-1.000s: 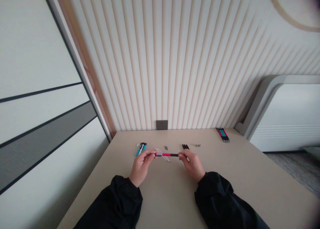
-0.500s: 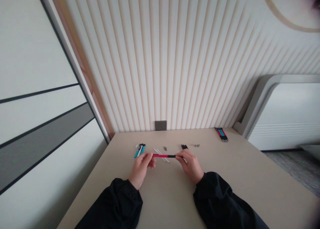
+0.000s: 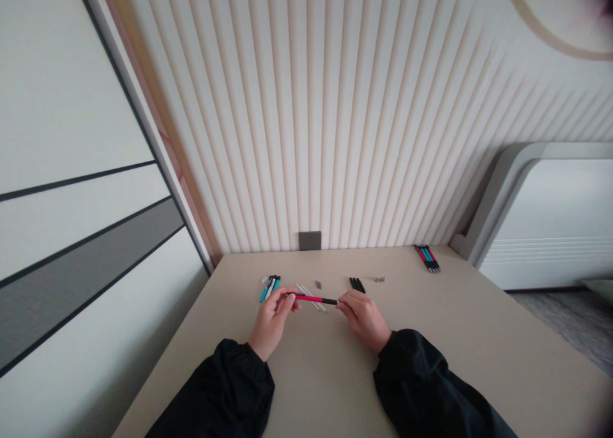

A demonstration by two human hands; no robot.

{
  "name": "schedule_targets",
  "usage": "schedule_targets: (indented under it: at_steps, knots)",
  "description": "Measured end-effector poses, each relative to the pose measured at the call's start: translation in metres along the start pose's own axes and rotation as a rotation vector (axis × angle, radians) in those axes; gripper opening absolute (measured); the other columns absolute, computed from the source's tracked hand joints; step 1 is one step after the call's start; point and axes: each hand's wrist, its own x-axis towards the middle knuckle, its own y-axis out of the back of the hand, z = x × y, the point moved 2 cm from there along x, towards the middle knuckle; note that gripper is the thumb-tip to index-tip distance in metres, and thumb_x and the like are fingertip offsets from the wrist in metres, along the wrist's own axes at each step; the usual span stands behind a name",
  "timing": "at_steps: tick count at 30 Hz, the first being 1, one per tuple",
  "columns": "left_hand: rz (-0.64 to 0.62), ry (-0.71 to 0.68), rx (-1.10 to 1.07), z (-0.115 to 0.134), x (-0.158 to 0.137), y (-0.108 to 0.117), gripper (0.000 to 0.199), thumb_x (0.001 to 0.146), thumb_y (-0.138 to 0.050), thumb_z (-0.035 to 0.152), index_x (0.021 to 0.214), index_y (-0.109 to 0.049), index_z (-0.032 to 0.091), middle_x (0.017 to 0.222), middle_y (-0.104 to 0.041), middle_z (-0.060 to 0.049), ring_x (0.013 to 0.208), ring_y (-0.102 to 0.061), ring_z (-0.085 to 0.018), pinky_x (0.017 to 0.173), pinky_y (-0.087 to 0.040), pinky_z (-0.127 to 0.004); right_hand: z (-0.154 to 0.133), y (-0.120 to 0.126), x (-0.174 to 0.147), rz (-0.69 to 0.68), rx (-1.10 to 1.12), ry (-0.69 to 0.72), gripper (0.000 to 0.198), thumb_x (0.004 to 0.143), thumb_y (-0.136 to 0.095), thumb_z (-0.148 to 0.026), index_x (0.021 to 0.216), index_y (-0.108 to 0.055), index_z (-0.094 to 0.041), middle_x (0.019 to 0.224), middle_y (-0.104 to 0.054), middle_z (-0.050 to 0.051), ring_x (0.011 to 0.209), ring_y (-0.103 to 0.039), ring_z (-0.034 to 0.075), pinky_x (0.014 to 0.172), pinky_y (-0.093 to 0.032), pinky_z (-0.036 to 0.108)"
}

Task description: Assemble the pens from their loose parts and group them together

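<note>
A red pen [image 3: 309,299] with a black grip spans the gap between my two hands above the table. My left hand [image 3: 272,317] pinches its red end between thumb and fingers. At the other end, the fingertips of my right hand [image 3: 363,317] are closed on the tip, which they mostly hide. Behind the pen lie several thin white refills [image 3: 305,290] and small grey springs [image 3: 318,285]. Blue and white pen barrels [image 3: 271,287] rest beyond my left hand. Black grip pieces [image 3: 357,285] lie just past my right hand.
Small metallic tips [image 3: 379,279] sit at the back of the beige table [image 3: 325,374]. A bundle of red and blue pens [image 3: 428,259] lies at the far right corner. A wall socket [image 3: 310,241] is behind the table, and a grey-white headboard [image 3: 550,214] stands at the right.
The pen has tilted slightly, its black end now lower. My right hand has shifted a little, showing more of the black grip pieces. Both hands keep hold of the pen.
</note>
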Motion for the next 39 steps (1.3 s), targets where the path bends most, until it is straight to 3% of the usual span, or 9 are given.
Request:
schedule_targets:
  at_steps: [6,12,17,21,29,34,39]
  knots:
    - [0.064,0.106,-0.279,0.000,-0.001,-0.005,0.037,0.082,-0.064,0.045,0.098,-0.064,0.012,0.072,-0.069,-0.005,0.062,-0.062,-0.014,0.059,-0.047,-0.025,-0.002,-0.004,0.000,-0.027,0.024,0.000,0.025,0.097,-0.043,-0.028,0.087,-0.063,-0.019,0.081,-0.062,0.006,0.076,-0.057,0.017,0.071,-0.042,0.026]
    - [-0.070,0.270,-0.617,0.007,-0.008,-0.014,0.043,0.085,-0.059,0.047,0.103,-0.065,0.008,0.071,-0.070,-0.009,0.052,-0.058,-0.012,0.049,-0.042,-0.021,-0.001,-0.005,0.000,-0.038,0.054,0.018,0.021,0.096,-0.044,-0.025,0.088,-0.061,-0.018,0.082,-0.062,0.005,0.077,-0.056,0.017,0.072,-0.042,0.027]
    - [-0.178,0.394,-0.800,0.009,-0.013,-0.019,0.040,0.089,-0.055,0.046,0.100,-0.065,0.009,0.076,-0.072,-0.011,0.058,-0.063,-0.014,0.054,-0.046,-0.022,-0.005,-0.003,-0.001,-0.046,0.091,0.049,0.020,0.096,-0.043,-0.023,0.088,-0.060,-0.018,0.083,-0.061,0.005,0.078,-0.055,0.017,0.072,-0.042,0.027]
    - [-0.200,0.379,-0.809,0.007,-0.013,-0.018,0.035,0.088,-0.057,0.043,0.096,-0.066,0.009,0.079,-0.073,-0.013,0.065,-0.066,-0.016,0.061,-0.049,-0.024,-0.007,-0.001,-0.001,-0.031,0.075,0.064,0.020,0.096,-0.043,-0.023,0.089,-0.061,-0.018,0.084,-0.062,0.006,0.079,-0.054,0.018,0.073,-0.043,0.028]
    - [-0.144,0.359,-0.815,0.013,-0.012,-0.018,0.047,0.086,-0.056,0.050,0.102,-0.066,0.007,0.072,-0.070,-0.010,0.061,-0.062,-0.016,0.057,-0.047,-0.024,-0.009,-0.001,0.003,-0.040,0.002,0.095,0.020,0.096,-0.044,-0.023,0.091,-0.062,-0.018,0.085,-0.063,0.006,0.080,-0.055,0.018,0.074,-0.043,0.029]
    - [0.035,0.239,-0.647,0.005,-0.002,-0.015,0.037,0.077,-0.071,0.041,0.095,-0.068,0.010,0.064,-0.063,-0.002,0.056,-0.055,-0.010,0.053,-0.044,-0.020,-0.008,0.000,0.003,-0.043,-0.062,0.097,0.020,0.096,-0.044,-0.024,0.090,-0.063,-0.019,0.085,-0.064,0.006,0.081,-0.055,0.018,0.075,-0.042,0.029]
    - [0.167,0.261,-0.553,-0.004,0.003,-0.021,0.035,0.070,-0.077,0.041,0.085,-0.068,0.012,0.063,-0.059,0.001,0.054,-0.050,-0.007,0.049,-0.039,-0.016,-0.008,-0.001,0.002,-0.018,-0.184,0.094,0.017,0.096,-0.047,-0.026,0.093,-0.062,-0.020,0.087,-0.064,0.006,0.083,-0.054,0.018,0.077,-0.039,0.030]
